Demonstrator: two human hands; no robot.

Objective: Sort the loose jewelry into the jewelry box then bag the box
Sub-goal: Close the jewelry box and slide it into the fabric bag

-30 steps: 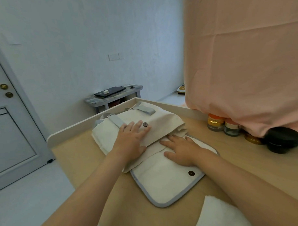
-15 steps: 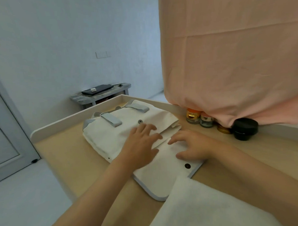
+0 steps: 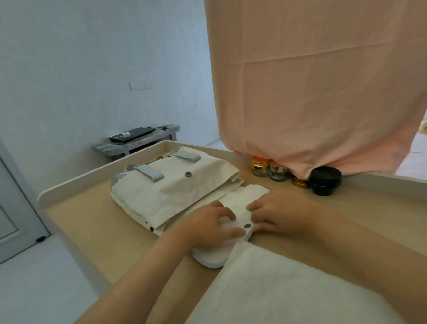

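Table point(image 3: 88, 214), hands point(image 3: 210, 225) point(image 3: 279, 213) seemingly pinching bag flap point(image 3: 243, 202)

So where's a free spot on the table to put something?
Bare table shows left of the bag, up to the rim, and on the right, in front of the jars. The middle is crowded: left hand and right hand hold the flap; a towel covers the near edge.

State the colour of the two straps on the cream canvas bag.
Pale grey-blue fabric straps, clearest in the head view.
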